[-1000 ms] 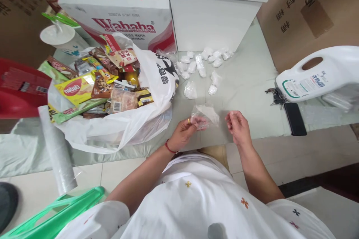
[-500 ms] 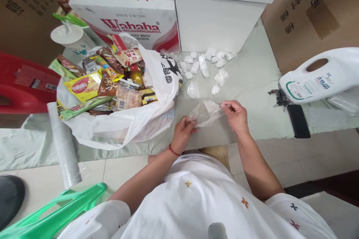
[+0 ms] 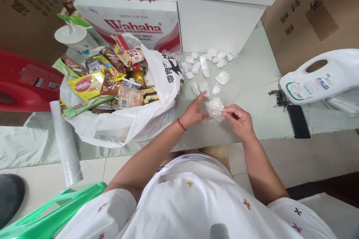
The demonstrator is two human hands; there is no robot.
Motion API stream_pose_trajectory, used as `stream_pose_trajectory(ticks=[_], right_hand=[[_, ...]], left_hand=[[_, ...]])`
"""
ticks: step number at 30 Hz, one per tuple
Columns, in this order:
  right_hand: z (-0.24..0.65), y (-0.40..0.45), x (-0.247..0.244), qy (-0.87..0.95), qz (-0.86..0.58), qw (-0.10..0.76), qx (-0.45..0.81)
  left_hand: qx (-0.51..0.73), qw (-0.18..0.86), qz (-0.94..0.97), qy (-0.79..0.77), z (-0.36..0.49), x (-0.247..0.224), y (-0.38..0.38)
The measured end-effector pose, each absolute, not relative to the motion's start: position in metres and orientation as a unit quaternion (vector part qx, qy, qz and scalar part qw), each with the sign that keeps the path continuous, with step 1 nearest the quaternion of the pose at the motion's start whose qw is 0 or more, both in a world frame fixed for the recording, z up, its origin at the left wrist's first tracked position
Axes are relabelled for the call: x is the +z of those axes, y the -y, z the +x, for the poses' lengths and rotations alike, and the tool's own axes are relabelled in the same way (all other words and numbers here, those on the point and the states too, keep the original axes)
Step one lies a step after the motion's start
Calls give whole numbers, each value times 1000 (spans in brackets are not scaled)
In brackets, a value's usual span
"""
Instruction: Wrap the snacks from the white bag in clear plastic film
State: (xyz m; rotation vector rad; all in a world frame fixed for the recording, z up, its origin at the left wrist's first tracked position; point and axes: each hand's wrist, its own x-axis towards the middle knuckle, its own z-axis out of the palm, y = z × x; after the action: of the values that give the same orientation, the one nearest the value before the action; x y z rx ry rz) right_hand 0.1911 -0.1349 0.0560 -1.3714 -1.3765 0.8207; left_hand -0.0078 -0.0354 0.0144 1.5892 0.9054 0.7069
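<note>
My right hand pinches the edge of a crumpled clear plastic bag just above the cloth-covered table. To the left of that bag is my left hand, wearing a red bracelet, its fingers spread and nothing visibly gripped. Its fingertips are close to a small white wrapped packet; whether they touch it I cannot tell. Several more small white packets lie in a loose group further back, and one rests right behind the bag.
On the left stands a white carrier bag full of snacks, with a plastic roll beside it. White boxes form the back edge. To the right are a detergent bottle, keys and a phone.
The clear bag, stretched between both hands before, is now bunched up in my right hand. My left hand has let go of it and moved forward and right, fingers spreading.
</note>
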Motion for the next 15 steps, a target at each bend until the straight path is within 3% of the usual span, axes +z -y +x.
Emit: stream_pose_trajectory(ticks=[6,11,15], right_hand=[[212,155,40,411,-635,573,315],[222,163,22,223,-652,671,274],[222,175,8,169,-656,656,332]], left_hand=[[262,648,584,-412,12,13,40],[361,590,501,-521,12,6,48],[410,621,406,-530,12,8,57]])
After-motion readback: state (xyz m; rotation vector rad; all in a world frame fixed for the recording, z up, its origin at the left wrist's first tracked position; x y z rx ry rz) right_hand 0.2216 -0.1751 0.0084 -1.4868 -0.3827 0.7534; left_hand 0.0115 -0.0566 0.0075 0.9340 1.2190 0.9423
